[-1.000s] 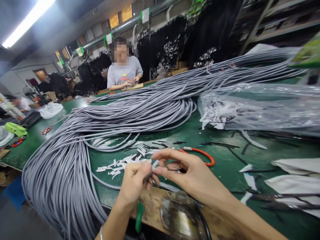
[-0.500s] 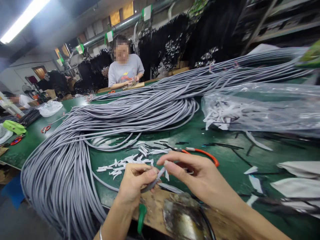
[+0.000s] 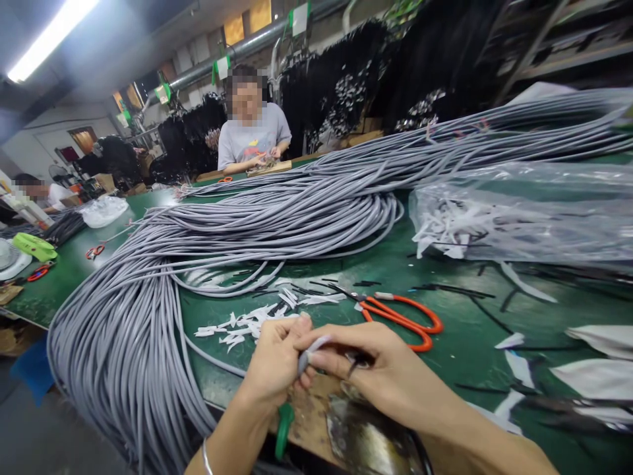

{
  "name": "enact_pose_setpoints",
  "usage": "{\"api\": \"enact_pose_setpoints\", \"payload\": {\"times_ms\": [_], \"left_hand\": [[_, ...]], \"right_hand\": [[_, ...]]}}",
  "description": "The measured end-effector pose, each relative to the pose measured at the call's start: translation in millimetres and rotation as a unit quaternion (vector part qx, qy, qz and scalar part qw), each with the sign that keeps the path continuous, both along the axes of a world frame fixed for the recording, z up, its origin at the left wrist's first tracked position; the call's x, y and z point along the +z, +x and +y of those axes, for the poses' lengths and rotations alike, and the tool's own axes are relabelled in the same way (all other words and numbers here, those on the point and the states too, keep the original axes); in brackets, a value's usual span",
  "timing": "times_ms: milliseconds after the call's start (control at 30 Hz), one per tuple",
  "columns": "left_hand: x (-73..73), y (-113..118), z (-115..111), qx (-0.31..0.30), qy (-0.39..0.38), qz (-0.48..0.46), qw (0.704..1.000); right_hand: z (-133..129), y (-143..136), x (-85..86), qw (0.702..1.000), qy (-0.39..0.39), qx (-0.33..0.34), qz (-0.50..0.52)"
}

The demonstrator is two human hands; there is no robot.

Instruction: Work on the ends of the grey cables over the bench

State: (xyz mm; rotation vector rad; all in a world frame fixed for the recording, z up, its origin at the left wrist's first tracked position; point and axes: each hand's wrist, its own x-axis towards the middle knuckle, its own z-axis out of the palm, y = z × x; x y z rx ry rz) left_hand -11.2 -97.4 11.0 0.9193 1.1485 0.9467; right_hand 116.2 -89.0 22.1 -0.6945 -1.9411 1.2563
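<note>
Near the bench's front edge, my left hand (image 3: 277, 359) pinches the end of a grey cable (image 3: 302, 361). Close against it, my right hand (image 3: 368, 359) grips the same cable end, where a pale strip shows between the fingers. A dark thin piece also shows by my right fingers. Behind my hands lie orange-handled scissors (image 3: 420, 322) and, to the left, a scatter of white strips (image 3: 237, 330). Below them is a wooden board (image 3: 311, 412) bearing a worn metal piece (image 3: 368, 439).
A large bundle of grey cables (image 3: 148, 290) covers the left and middle of the green table (image 3: 465, 349). At the right lies a clear bag (image 3: 519, 218) with white scraps. A person in grey (image 3: 254, 135) works across the table.
My right hand has moved down and left, closer against my left hand, and its fingers now cover more of the cable end. The scissors show more fully.
</note>
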Motion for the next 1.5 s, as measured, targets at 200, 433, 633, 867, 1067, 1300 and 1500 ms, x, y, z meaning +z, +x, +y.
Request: {"api": "enact_pose_setpoints", "payload": {"times_ms": [200,433,633,867,1067,1300,1500], "left_hand": [[-3.9,-1.8,-3.9,0.082,0.092,-0.112,0.986],[-3.2,-10.6,-9.3,0.077,0.173,-0.199,0.962],[2.2,-17.8,-12.2,0.047,0.159,-0.227,0.960],[-1.6,-12.5,-15.8,0.036,0.123,-0.098,0.987],[-4.4,-18.9,-17.5,-0.027,0.192,-0.011,0.981],[-3.8,-18.6,-13.9,0.074,0.362,0.111,0.923],[-6.5,-14.2,-13.1,-0.025,0.416,0.278,0.866]], "right_hand": [[-2.0,4.6,-2.0,0.982,0.134,-0.119,-0.052],[-4.4,1.4,-1.3,0.991,0.077,-0.106,-0.040],[4.7,2.3,-3.1,0.977,0.036,-0.206,-0.040],[9.5,8.3,6.9,0.982,-0.008,-0.181,0.045],[5.9,9.3,11.7,0.990,-0.006,-0.137,0.031],[3.6,5.3,-1.1,0.986,0.076,-0.151,-0.008],[5.1,2.2,-7.5,0.975,0.092,-0.201,-0.015]]}}
